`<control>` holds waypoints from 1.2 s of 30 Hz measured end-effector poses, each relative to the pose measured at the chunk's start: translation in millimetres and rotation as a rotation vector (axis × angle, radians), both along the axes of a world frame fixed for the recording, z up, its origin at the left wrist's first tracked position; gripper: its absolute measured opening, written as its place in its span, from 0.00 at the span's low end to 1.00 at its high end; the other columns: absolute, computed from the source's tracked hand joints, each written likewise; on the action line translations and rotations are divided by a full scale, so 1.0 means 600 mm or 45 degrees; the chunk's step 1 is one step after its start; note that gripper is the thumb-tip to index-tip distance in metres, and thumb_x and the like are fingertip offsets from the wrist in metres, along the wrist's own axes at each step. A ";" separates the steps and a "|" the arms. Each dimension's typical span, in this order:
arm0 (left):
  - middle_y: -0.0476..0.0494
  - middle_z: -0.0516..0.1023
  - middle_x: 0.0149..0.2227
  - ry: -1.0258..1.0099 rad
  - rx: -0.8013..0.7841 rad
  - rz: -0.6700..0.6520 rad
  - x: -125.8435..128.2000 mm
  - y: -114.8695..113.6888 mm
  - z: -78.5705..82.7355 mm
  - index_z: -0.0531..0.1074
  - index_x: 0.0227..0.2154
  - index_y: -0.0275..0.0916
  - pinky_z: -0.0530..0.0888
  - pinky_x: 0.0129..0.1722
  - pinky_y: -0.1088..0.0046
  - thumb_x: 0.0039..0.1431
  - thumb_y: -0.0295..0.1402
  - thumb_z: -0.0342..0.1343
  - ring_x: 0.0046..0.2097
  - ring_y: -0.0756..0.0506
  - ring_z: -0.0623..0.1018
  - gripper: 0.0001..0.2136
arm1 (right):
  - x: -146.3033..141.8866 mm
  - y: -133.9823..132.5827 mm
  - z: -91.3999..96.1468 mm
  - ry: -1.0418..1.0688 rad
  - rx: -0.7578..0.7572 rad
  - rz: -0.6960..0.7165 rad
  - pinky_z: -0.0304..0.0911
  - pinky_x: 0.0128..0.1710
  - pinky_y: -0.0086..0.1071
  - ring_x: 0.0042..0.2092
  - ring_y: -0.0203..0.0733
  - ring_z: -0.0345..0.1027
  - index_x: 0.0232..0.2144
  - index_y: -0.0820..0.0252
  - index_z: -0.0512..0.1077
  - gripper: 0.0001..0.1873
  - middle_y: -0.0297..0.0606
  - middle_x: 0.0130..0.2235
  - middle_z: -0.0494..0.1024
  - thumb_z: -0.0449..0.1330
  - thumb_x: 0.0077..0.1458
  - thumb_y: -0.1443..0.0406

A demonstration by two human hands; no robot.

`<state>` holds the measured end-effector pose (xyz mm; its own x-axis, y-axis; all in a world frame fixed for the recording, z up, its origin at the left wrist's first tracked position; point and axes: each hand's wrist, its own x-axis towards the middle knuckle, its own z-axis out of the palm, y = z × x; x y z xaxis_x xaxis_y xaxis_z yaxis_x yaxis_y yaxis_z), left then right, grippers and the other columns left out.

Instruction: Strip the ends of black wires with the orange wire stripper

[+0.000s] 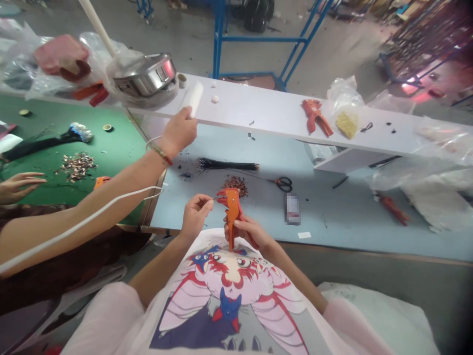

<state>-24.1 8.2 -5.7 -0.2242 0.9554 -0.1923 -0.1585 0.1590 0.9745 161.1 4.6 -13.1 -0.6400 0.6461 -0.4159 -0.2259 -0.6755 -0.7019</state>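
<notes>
With finger and thumb pinched, my left hand [197,214] holds a thin dark wire [217,198], its end at the jaws of an orange wire stripper [232,207]. My right hand [251,230] is wrapped round the stripper's handles, holding it upright near my shirt. Whether the jaws bite on the wire is too small to tell. Just beyond the tool lies a pile of small copper-coloured bits [236,185]. Farther back, a bundle of black wires [231,165] rests on the blue tabletop [258,236].
A co-worker's arm [121,202] reaches across from the left, its hand on a white roll [195,98] on the raised shelf [254,111]. Black-handled scissors [284,184] and a blurred phone-like object [292,209] lie right of the pile. Another red stripper [316,117] sits on the shelf.
</notes>
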 end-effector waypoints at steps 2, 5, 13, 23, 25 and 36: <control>0.53 0.66 0.20 0.003 -0.004 0.001 0.001 0.001 0.001 0.70 0.28 0.36 0.60 0.20 0.81 0.49 0.36 0.59 0.22 0.56 0.62 0.08 | -0.001 0.000 0.001 -0.008 -0.002 -0.009 0.65 0.30 0.35 0.30 0.41 0.69 0.39 0.63 0.66 0.18 0.38 0.31 0.73 0.62 0.50 0.59; 0.53 0.67 0.21 -0.002 -0.011 -0.003 0.001 0.001 0.001 0.70 0.28 0.36 0.60 0.20 0.81 0.49 0.36 0.59 0.22 0.56 0.63 0.09 | -0.003 0.001 0.001 -0.024 -0.003 -0.006 0.64 0.30 0.35 0.30 0.40 0.69 0.39 0.64 0.67 0.18 0.39 0.31 0.73 0.62 0.49 0.58; 0.53 0.67 0.22 -0.027 -0.015 -0.011 -0.005 0.000 -0.007 0.70 0.29 0.36 0.61 0.22 0.80 0.49 0.38 0.59 0.23 0.55 0.64 0.10 | -0.006 0.008 -0.003 0.007 -0.019 0.030 0.65 0.31 0.36 0.30 0.40 0.69 0.39 0.63 0.66 0.17 0.39 0.32 0.73 0.62 0.50 0.59; 0.53 0.68 0.21 -0.016 -0.029 -0.017 -0.004 0.001 -0.003 0.69 0.28 0.36 0.61 0.23 0.80 0.49 0.36 0.59 0.23 0.55 0.65 0.09 | -0.004 0.009 -0.007 0.013 -0.010 0.046 0.64 0.33 0.37 0.31 0.40 0.69 0.39 0.63 0.67 0.16 0.39 0.32 0.72 0.61 0.51 0.60; 0.53 0.68 0.21 -0.013 -0.029 -0.020 -0.002 0.001 -0.001 0.69 0.28 0.36 0.61 0.23 0.80 0.49 0.36 0.59 0.23 0.56 0.64 0.08 | -0.003 0.009 -0.009 0.009 -0.010 0.042 0.64 0.33 0.37 0.31 0.40 0.69 0.40 0.63 0.67 0.16 0.39 0.32 0.72 0.62 0.51 0.60; 0.54 0.66 0.21 -0.023 -0.045 -0.054 0.003 0.004 -0.009 0.69 0.28 0.36 0.59 0.22 0.80 0.49 0.39 0.58 0.22 0.56 0.62 0.11 | -0.003 0.006 -0.015 0.013 -0.018 -0.019 0.63 0.31 0.35 0.30 0.41 0.69 0.40 0.64 0.66 0.18 0.39 0.31 0.73 0.62 0.49 0.59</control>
